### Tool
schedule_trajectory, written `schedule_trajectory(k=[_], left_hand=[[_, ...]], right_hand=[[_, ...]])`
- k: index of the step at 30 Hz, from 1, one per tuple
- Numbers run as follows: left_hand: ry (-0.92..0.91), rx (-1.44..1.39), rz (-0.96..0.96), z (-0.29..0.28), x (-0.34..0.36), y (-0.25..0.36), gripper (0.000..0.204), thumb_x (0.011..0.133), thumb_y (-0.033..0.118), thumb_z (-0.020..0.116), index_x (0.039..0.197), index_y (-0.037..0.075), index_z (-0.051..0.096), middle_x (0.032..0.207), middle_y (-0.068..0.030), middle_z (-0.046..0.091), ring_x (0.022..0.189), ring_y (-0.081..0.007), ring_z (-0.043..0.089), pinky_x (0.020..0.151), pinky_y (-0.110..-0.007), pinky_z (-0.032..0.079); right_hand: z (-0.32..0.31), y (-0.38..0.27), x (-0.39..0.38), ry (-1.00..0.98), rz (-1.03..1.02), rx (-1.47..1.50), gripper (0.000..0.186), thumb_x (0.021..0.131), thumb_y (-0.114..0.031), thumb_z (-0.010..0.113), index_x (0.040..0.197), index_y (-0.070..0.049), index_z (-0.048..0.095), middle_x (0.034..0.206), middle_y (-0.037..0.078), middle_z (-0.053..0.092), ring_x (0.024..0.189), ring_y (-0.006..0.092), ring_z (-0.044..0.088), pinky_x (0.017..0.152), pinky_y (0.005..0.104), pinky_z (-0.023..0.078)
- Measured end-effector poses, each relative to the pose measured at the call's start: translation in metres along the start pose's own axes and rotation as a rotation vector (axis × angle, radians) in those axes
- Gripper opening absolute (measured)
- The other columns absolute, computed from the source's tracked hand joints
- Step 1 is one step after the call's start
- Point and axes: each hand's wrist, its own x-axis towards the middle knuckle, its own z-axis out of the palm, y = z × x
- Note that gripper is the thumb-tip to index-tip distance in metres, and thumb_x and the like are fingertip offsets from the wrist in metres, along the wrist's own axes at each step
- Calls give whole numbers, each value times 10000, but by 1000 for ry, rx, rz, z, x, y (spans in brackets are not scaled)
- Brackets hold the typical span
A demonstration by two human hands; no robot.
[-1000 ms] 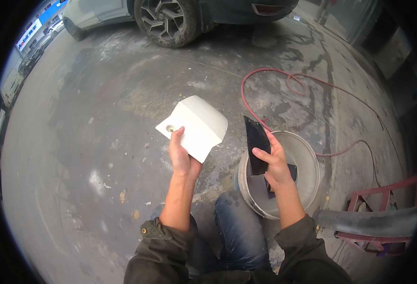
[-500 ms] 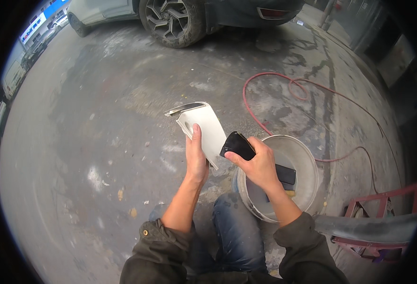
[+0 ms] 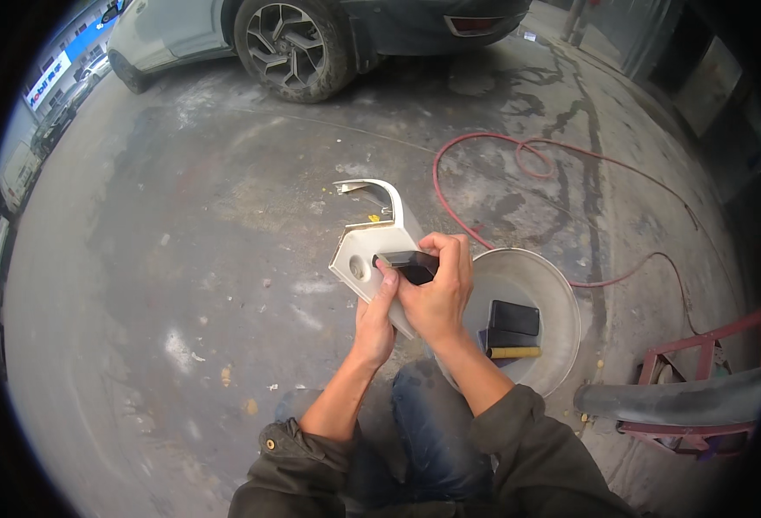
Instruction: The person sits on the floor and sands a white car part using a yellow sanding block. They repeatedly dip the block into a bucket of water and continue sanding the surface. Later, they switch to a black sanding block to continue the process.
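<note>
A white plastic car trim piece, curved at its far end and with a round recess near the middle, is in my left hand. That hand is closed round its near part, thumb on top. My right hand pinches a folded black piece of sandpaper and holds it against the face of the trim, beside the recess. The two hands are close together, above my knees. The right fingers hide part of the sandpaper and the trim's right edge.
A round pale bucket stands right of my knees, holding black pads and a yellow strip. A red hose loops behind it. At the right, a dark curved part rests on a red stand. A car is parked ahead.
The sandpaper has moved left from beside the trim onto its face. The trim has turned, so its curved far end shows more openly. The view has shifted slightly.
</note>
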Motion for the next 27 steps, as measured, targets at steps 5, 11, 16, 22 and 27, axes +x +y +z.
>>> schedule_trajectory(k=[5,11,16,22,27], left_hand=[[-119,215,62,-2,-3,-2,746,1066,473,532,1543,-56,313,1528,-149,418,1432,-237,374,1163,-378,327],[-226,365,-21,-3,-6,9,687,1065,472,538,1483,-60,422,1433,-150,522,1357,-234,463,1127,-380,373],[-158,412,-30,-2,-6,9,710,1071,504,503,1476,-73,420,1403,-152,540,1317,-235,485,1104,-379,386],[-103,485,-84,6,-8,13,767,1082,542,439,1508,-90,359,1450,-162,503,1361,-242,449,1136,-375,354],[-53,413,-23,9,-3,12,753,1091,541,413,1507,-85,359,1463,-159,490,1357,-227,445,1137,-370,353]], right_hand=[[-5,-9,18,11,-123,-56,596,644,-267,940,1100,-87,600,974,62,553,871,266,580,757,415,435],[-12,-11,34,-84,-182,-188,632,656,-278,934,1191,-118,639,1010,47,553,941,252,570,793,400,425],[-3,-9,33,-124,-101,-230,581,690,-324,911,1173,-122,658,1046,40,566,983,238,573,817,399,430],[4,-8,34,-118,-51,-255,575,692,-347,904,1159,-121,658,1041,49,569,1004,242,583,841,409,432],[7,-3,30,-140,-84,-228,580,725,-338,878,1204,-129,626,1018,55,540,979,240,557,804,405,384]])
